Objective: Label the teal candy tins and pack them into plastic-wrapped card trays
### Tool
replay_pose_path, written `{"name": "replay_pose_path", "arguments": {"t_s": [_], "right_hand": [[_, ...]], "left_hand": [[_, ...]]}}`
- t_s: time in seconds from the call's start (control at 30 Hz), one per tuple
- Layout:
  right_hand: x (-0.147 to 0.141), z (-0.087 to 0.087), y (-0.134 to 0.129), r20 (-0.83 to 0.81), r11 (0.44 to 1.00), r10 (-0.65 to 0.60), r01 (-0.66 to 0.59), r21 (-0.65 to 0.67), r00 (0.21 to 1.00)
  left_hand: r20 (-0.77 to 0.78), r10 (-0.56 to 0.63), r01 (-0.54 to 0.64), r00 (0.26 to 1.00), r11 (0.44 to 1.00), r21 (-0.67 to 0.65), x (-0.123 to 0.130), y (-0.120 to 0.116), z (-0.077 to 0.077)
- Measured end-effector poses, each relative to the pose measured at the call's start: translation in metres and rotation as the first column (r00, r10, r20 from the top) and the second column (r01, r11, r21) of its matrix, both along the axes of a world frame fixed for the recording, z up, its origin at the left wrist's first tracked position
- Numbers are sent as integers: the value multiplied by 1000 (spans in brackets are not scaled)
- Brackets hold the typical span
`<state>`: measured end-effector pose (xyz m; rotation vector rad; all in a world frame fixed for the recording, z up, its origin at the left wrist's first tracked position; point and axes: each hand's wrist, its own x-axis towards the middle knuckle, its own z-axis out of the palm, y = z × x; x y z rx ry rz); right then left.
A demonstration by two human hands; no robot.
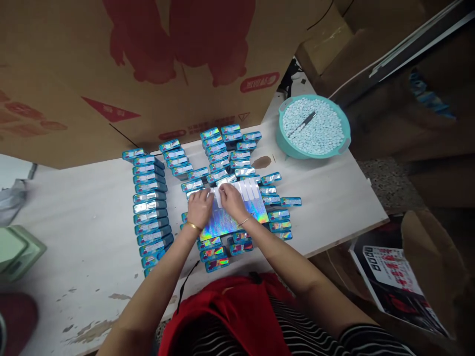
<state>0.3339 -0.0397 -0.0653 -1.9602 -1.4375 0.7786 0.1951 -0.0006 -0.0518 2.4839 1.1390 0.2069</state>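
Observation:
A shiny holographic sticker sheet (218,221) with white blank strips along its far part lies over several small blue boxes. My left hand (200,210) grips the sheet at its left side, with fingers bent over the far edge. Beside it, my right hand (233,201) is closed in a pinch at a sticker (218,199) near the far edge; the fingertips partly hide it. Small blue boxes with shiny labels (217,148) stand in loose rows beyond and around the sheet. A longer row of the same boxes (150,207) runs along the left.
A turquoise basin (315,153) of small white pellets, with a dark pen-like tool (306,121) on top, stands at the right. A large cardboard carton (166,99) walls off the table's far side. A pale green device (22,252) sits at the left on the white table (92,212).

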Motion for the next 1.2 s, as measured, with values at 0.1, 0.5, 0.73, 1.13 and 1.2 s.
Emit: {"name": "replay_pose_path", "arguments": {"t_s": [0.1, 0.5, 0.73, 1.13, 1.2], "right_hand": [[3, -3, 3, -25, 1000, -7, 7, -2, 1000], [-93, 53, -99, -702, 937, 123, -316, -151, 701], [-160, 46, -118, -743, 917, 138, -368, -154, 655], [-187, 7, -94, -393, 925, 180, -291, -244, 902], [-188, 3, -93, -372, 919, 194, -302, -256, 908]], "left_hand": [[109, 40, -34, 993, 998, -54, -13, -36, 22], [307, 949, -549, 70, 294, -783, -122, -144, 65], [225, 974, -589, 36, 203, -782, -168, -168, 46], [186, 945, -818, 268, 325, -475, -202, -138, 7], [160, 941, -836, 297, 337, -433, -203, -137, 5]]}}
